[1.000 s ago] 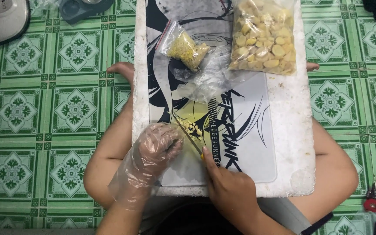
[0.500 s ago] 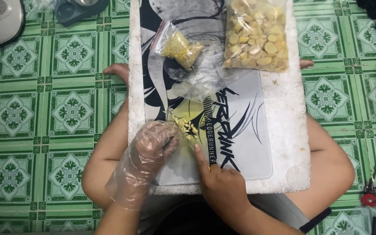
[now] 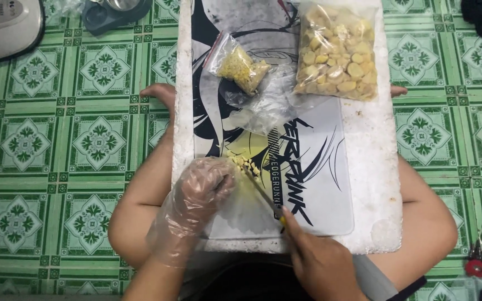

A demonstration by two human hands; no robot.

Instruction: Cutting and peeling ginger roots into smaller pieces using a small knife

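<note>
A: Item one, the work piece: small pale-yellow chopped bits (image 3: 246,165) lying on the printed mat (image 3: 319,184), near its left middle, just beside our gloved fingertips.

B: Item two, the knife (image 3: 260,192). Its thin blade runs diagonally from the bits down toward our right hand (image 3: 322,262), whose fingers are wrapped tight round the handle, forefinger stretched along the top.

A: Item three, our left hand (image 3: 202,192), in a loose clear plastic glove, fingers curled together and pressed down at the edge of the bits. Whether it pins a whole piece underneath, we cannot tell.

B: Step in hand, as we judge it: mincing, blade tip among the bits, with the gloved hand steadying.

A: The next stroke would call for keeping the curled fingertips clear of the edge and the bits gathered under the blade.

B: Outward now. Item four, a small clear bag of yellow crumbs (image 3: 240,66) at the mat's upper left. Item five, a large clear bag of pale yellow chunks (image 3: 338,53) upper right. A crumpled empty bag (image 3: 263,103) between them.

A: Item six, the white foam board (image 3: 375,178) beneath the mat, resting across our knees over the green patterned floor tiles (image 3: 57,139).
</note>
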